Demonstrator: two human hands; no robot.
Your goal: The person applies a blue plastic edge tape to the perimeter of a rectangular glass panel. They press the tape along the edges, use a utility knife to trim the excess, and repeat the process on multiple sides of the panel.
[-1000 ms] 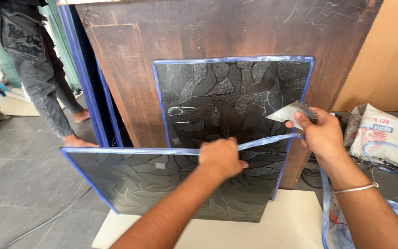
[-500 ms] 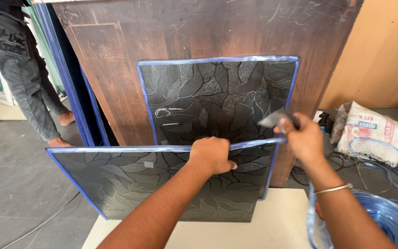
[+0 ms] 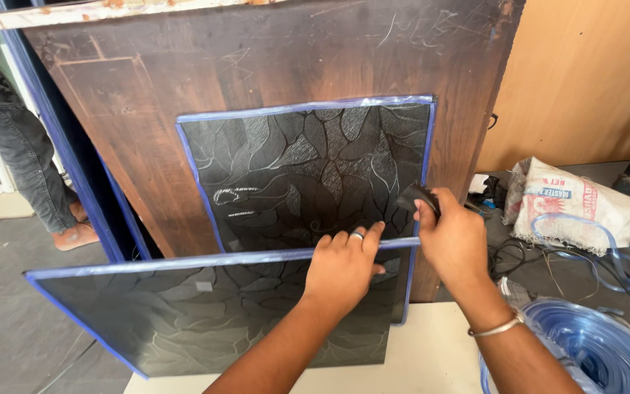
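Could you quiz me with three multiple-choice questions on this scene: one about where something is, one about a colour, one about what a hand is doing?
1. Where is the coil of clear blue tubing?
A. lower right
B. upper left
C. on top of the wooden board

2. What colour is the edging on the front glass panel?
A. red
B. blue
C. yellow

3. What is the right hand doing?
A. lying open and flat
B. gripping a small dark tool
C. pointing upward

Answers: 1 A, it fills the lower right corner. 2 B, a blue strip runs round the rim. 3 B, its fingers close on a small dark tool at the panel's corner.
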